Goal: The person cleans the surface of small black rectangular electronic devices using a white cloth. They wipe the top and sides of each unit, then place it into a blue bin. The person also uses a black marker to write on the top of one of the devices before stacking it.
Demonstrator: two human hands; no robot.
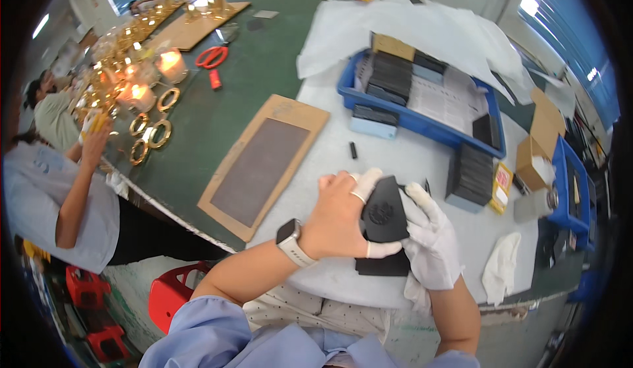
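Between my two hands is a thin black plate [384, 213] with tapered upper edges and a round embossed emblem. My left hand [336, 216] wears white finger cots and a pale-strapped watch. Its thumb and fingers grip the plate's left side. My right hand [432, 243], in a white glove, holds the right side. Under the plate, near the front edge of the white-covered table, lies another flat black piece [382, 265], partly hidden. A small black cylinder [353, 150] rests beyond my left hand.
A blue tray [422, 112] holds black blocks and printed paper. Beside it stand stacked black plates [469, 173], a yellow box [501, 186] and a bottle [533, 206]. Leftward lie a cardboard-backed abrasive sheet [262, 170], red scissors [212, 56] and gold rings [160, 133]. Co-workers stand nearby.
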